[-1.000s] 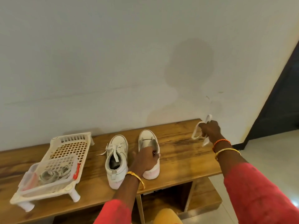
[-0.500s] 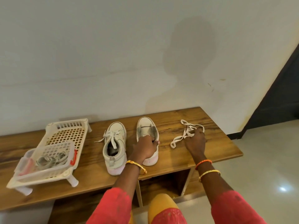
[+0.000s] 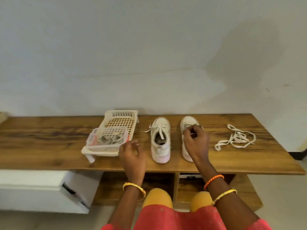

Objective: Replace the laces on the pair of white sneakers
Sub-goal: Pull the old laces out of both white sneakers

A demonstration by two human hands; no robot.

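Two white sneakers stand side by side on the wooden bench (image 3: pixel 49 146), toes toward the wall. The left sneaker (image 3: pixel 160 140) still has a white lace tied in it. The right sneaker (image 3: pixel 186 125) has no lace, and my right hand (image 3: pixel 196 143) lies over it, with fingers curled at its tongue. My left hand (image 3: pixel 131 153) hovers with loosely curled fingers, holding nothing, between the left sneaker and the basket. A loose white lace (image 3: pixel 235 138) lies in a tangle on the bench, right of the shoes.
A white plastic basket (image 3: pixel 121 113) stands left of the shoes, and a smaller clear tray (image 3: pixel 93 138) in it holds grey laces (image 3: pixel 109 139). The wall runs close behind the bench. White boxes (image 3: pixel 41 185) sit on the floor at lower left. Open shelves lie under the bench.
My right hand left the loose lace on the bench and moved onto the right sneaker. My left hand released that sneaker and moved left toward the basket.
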